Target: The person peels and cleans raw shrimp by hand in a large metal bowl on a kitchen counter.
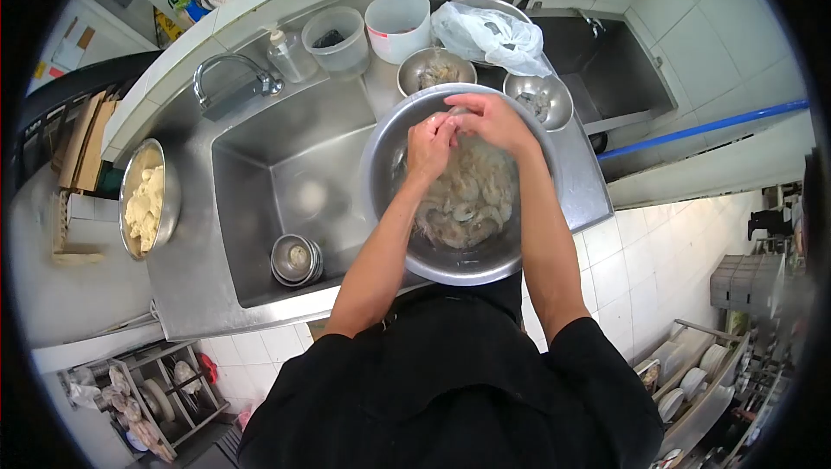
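Observation:
A large metal bowl (472,275) stands at the right edge of the sink, holding a heap of raw shrimp (467,205) in cloudy liquid. Above its far side my left hand (430,145) and my right hand (492,122) meet, fingers pinched together on a shrimp (459,110) that is mostly hidden by them. Just beyond the rim sits a small metal bowl (405,79) with brownish shrimp pieces (438,76). To the right, another small bowl (563,105) contains greyish shrimp (535,103).
A sink basin (268,200) with stacked small bowls (297,259) lies left, under a faucet (234,79). Behind are plastic tubs (336,45), a pump bottle (284,55) and a plastic bag (489,36). A bowl of pale yellow lumps (145,205) stands far left.

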### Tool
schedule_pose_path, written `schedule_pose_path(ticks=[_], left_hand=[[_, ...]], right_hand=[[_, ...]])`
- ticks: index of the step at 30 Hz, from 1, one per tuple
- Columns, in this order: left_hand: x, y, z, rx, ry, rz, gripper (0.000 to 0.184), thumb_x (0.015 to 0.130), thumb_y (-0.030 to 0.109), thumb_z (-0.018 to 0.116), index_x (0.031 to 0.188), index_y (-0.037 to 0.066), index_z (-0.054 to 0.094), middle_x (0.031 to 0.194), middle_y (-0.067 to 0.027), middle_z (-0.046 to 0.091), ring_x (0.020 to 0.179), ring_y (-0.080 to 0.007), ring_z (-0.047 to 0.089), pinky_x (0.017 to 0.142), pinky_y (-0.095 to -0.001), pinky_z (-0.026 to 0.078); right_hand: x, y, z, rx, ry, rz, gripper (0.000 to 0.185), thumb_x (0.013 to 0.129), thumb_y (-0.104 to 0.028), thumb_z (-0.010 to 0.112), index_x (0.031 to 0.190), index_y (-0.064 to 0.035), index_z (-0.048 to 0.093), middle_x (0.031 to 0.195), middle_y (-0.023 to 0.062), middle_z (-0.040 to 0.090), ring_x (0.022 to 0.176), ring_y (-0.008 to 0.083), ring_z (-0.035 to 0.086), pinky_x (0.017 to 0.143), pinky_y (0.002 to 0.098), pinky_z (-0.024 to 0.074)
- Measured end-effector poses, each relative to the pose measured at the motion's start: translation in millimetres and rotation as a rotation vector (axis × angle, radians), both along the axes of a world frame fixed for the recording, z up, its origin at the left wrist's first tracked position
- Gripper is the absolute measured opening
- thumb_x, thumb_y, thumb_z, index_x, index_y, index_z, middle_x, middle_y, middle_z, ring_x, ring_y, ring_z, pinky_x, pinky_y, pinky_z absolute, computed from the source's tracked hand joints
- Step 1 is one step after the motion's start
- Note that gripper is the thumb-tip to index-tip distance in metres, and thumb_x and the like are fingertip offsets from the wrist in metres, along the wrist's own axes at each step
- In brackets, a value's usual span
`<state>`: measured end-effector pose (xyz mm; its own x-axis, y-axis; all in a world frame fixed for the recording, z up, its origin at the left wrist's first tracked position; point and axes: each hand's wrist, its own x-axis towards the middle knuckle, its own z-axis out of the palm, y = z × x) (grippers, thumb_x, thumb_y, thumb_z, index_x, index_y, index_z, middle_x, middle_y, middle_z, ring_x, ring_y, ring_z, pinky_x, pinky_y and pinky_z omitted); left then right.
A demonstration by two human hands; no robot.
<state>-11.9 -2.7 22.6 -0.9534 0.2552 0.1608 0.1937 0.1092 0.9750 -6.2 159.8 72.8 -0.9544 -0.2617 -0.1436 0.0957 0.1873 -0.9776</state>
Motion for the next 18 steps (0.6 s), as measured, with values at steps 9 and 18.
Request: schedule_pose_path(ticks=[9,18], left_hand=[[-68,7,52,-0.244,0.337,0.16,0.029,0.088,0.028,0.056,0.09,0.001,0.066,0.062,-0.0099,0.063,0.059,-0.0252,0.061,0.061,-0.0385,0.046],[-85,0,39,-0.442,0.645,0.105,0.026,0.085,0.023,0.058,0.098,0.001,0.064,0.09,-0.0237,0.066,0.089,-0.0393,0.064,0.078,-0.047,0.05]], right_hand=[[-6,61,33,0.318,0.429,-0.577,0.029,0.083,-0.013,0.065,0.109,0.0011,0.066,0.08,0.0083,0.07,0.065,0.0107,0.062,0.062,0.027,0.0483],[-9,60,-5,0.922,0.741,-0.727,0.025,0.082,-0.025,0.064,0.098,-0.0056,0.068,0.091,0.0144,0.067,0.086,0.0344,0.063,0.076,0.0437,0.0496]])
